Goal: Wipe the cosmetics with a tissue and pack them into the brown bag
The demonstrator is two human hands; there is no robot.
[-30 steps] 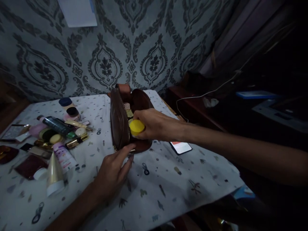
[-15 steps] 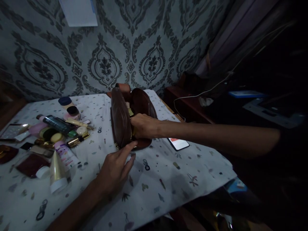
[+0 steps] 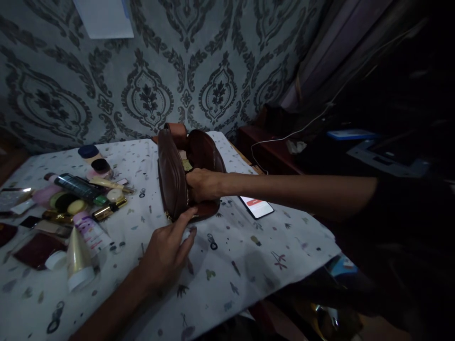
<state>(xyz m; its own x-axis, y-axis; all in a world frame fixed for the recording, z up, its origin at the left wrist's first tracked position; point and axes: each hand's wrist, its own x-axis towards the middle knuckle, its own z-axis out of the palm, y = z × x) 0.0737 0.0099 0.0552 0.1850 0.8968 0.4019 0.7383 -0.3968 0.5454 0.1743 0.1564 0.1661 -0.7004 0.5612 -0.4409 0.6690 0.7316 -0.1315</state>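
A brown leather handbag stands unzipped on the patterned cloth. My right hand reaches into its opening from the right; the fingertips are hidden inside, so what they hold, if anything, does not show. Just behind that hand, a small shiny yellow-gold item peeks out of the bag. At the bag's near corner is my left hand, its index finger stretched out and touching the zipped rim, the thumb apart from it. To the right of the bag lies a phone with a lit screen, partly under my right forearm.
On the left lie several cosmetics, among them a dark green bottle, a gold-coloured tube, a purple-white tube and a dark red bottle. A white cable runs behind on the right. The cloth-covered table ends at the lower right.
The whole view has shifted slightly, so everything sits a little further left. My right hand is still in the bag and my left index finger still at its rim.
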